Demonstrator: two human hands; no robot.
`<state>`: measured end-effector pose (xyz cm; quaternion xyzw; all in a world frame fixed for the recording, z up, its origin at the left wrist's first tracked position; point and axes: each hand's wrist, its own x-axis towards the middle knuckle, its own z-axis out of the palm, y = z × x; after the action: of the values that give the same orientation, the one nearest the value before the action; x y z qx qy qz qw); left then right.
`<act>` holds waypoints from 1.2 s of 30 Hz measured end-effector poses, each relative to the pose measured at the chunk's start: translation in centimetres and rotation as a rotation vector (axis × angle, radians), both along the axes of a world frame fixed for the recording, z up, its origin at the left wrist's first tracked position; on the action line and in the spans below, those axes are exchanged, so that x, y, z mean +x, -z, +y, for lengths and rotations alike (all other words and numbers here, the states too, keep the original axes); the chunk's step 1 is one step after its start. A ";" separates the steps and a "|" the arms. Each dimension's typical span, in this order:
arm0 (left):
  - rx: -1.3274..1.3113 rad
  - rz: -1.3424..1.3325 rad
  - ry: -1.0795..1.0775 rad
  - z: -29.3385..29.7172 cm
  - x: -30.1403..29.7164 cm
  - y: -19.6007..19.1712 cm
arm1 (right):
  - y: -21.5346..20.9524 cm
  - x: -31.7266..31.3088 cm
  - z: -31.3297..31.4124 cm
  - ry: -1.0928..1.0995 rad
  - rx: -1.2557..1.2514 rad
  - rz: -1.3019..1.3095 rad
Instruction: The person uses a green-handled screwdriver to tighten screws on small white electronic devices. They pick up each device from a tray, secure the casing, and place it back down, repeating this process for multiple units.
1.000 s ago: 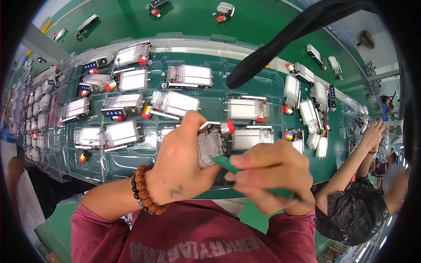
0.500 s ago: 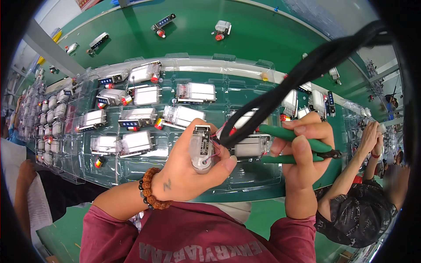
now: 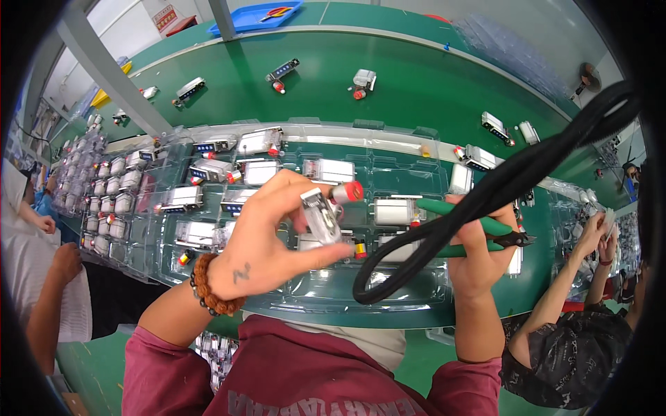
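Note:
My left hand (image 3: 270, 243) holds a small silver box-shaped part with a red round end (image 3: 326, 211), lifted above a clear plastic tray (image 3: 388, 295). A brown bead bracelet sits on that wrist. My right hand (image 3: 475, 256) grips green-handled cutting pliers (image 3: 485, 232), jaws pointing right, apart from the part. A black looped cable (image 3: 485, 201) hangs in front of the right hand and hides part of the pliers.
The tray holds several similar silver parts (image 3: 329, 170) in pockets. More clear trays (image 3: 111, 201) lie at the left. A green conveyor belt (image 3: 409, 83) beyond carries loose parts (image 3: 363, 80). Other people sit at the left (image 3: 41, 277) and at the right (image 3: 576, 312).
My left hand has turned the part so its red end points up and right. My right hand with the pliers has moved right, away from the part. My view has tilted up.

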<state>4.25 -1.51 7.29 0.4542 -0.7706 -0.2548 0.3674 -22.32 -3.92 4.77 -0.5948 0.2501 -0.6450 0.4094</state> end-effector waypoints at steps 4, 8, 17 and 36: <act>0.317 0.413 -0.085 -1.6 0.9 0.5 | 0.2 -0.1 -0.3 0.035 0.017 -0.024; 0.302 0.224 -0.269 -6.4 3.5 1.2 | 0.5 -0.4 -0.4 0.039 -0.002 -0.004; 0.126 -0.310 -0.535 -21.3 6.8 4.0 | 0.7 -0.1 -0.6 0.030 0.018 0.011; -0.018 -0.631 0.253 -34.7 2.3 8.5 | 0.1 -0.3 -1.0 -0.001 0.062 0.014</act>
<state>6.56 -36.18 -1.23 0.4081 -0.8988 -0.1385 0.0801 -22.64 -4.88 4.65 -0.5866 0.2726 -0.6325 0.4261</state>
